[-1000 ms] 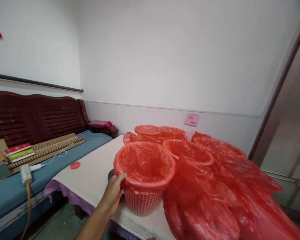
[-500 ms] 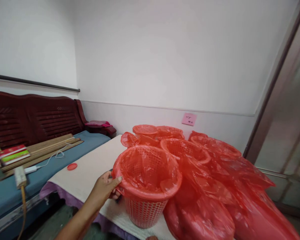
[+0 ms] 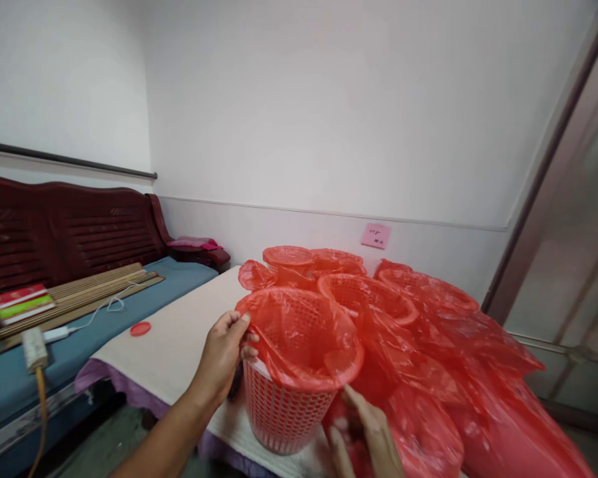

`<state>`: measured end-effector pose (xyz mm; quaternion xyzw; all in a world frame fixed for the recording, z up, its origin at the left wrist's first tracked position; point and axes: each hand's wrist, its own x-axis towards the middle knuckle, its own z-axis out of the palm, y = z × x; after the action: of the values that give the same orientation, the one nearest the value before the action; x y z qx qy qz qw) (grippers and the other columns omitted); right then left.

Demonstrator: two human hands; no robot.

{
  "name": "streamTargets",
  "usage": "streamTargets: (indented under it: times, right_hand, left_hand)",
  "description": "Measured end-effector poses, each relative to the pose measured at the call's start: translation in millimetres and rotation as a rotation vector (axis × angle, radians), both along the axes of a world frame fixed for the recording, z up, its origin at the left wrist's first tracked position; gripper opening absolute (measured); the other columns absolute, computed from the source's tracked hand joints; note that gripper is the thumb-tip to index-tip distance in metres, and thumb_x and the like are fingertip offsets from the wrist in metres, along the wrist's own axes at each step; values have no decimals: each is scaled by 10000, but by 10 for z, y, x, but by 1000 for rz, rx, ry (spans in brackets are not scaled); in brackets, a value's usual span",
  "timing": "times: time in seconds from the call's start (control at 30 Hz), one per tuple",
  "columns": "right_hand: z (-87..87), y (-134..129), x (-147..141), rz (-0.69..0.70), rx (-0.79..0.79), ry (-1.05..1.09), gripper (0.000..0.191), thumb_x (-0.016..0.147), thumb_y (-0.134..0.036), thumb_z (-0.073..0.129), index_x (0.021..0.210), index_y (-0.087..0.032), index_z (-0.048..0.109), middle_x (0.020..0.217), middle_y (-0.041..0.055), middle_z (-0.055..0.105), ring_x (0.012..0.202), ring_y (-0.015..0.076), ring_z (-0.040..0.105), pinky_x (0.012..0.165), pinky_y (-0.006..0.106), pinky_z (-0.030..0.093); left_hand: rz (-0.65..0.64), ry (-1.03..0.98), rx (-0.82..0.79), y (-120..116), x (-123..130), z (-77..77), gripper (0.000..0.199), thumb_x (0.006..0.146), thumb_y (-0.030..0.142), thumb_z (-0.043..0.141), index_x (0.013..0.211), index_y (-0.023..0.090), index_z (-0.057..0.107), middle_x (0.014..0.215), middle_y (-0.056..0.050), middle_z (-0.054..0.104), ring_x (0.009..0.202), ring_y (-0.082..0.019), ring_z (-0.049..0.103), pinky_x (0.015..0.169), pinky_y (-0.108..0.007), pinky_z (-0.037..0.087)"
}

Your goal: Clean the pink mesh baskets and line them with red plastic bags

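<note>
Both grips were busy at the red plastic mesh basket (image 3: pixel 286 405), which stood at the near edge of the cloth-covered counter (image 3: pixel 179 338). The left hand (image 3: pixel 222 355) pinched the thin red plastic bag (image 3: pixel 299 338) lining the basket, at its left rim. The right hand (image 3: pixel 366 435) was low beside the basket, fingers spread and loose, touching the bag's lower edge. Behind stood more red bagged baskets (image 3: pixel 363 295). Farther left was a dark wooden sofa (image 3: pixel 70 229).
</note>
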<state>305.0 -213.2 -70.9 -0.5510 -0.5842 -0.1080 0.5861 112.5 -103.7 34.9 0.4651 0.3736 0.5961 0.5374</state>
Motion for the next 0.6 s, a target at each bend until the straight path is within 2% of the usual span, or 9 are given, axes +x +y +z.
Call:
streamTargets:
  times: [0.1, 0.13, 0.23, 0.33, 0.5, 0.6]
  right_hand:
    - [302, 70, 69, 5, 25, -287, 492, 915, -233, 523, 1396, -213, 424, 1271, 141, 554, 1124, 234, 605, 886, 346, 569]
    - [376, 95, 86, -4, 16, -375, 493, 916, -240, 520, 1398, -194, 422, 1292, 148, 548, 1173, 242, 581, 916, 353, 560]
    - [502, 162, 111, -44, -13, -554, 377, 929, -267, 501, 1293, -171, 519, 1162, 129, 625, 1060, 233, 634, 854, 348, 578]
    - [535, 193, 107, -37, -19, -604, 230, 947, -243, 465, 1130, -192, 595, 1006, 83, 660, 921, 206, 655, 796, 334, 569]
    - [547, 182, 75, 89, -46, -534, 178, 964, -211, 430, 1025, -217, 598, 911, 46, 641, 836, 163, 636, 741, 267, 524]
    - [558, 185, 58, 188, -118, -430, 177, 966, -183, 423, 909, -221, 586, 837, 21, 611, 777, 134, 612, 722, 233, 491]
  left_hand:
    - [29, 49, 66, 0, 97, -14, 281, 812, 455, 629, 814, 204, 502, 660, 76, 556, 463, -55, 529, 469, -173, 436]
    - [34, 70, 91, -10, 113, -29, 270, 820, 451, 624, 811, 206, 510, 661, 81, 536, 478, -58, 526, 479, -176, 441]
    - [13, 127, 165, -56, 128, -76, 248, 838, 432, 615, 785, 206, 529, 659, 80, 491, 530, -69, 502, 522, -185, 460]
    - [-33, 151, 205, -80, 130, -108, 232, 865, 434, 576, 819, 212, 531, 697, 68, 493, 578, -86, 495, 543, -200, 478]
    - [-113, 172, 240, -19, 136, -181, 242, 869, 431, 573, 814, 200, 526, 716, 58, 490, 589, -72, 452, 525, -174, 414]
    - [-129, 190, 245, 2, 110, -211, 251, 879, 430, 562, 805, 193, 524, 687, 67, 460, 567, -61, 416, 507, -163, 383]
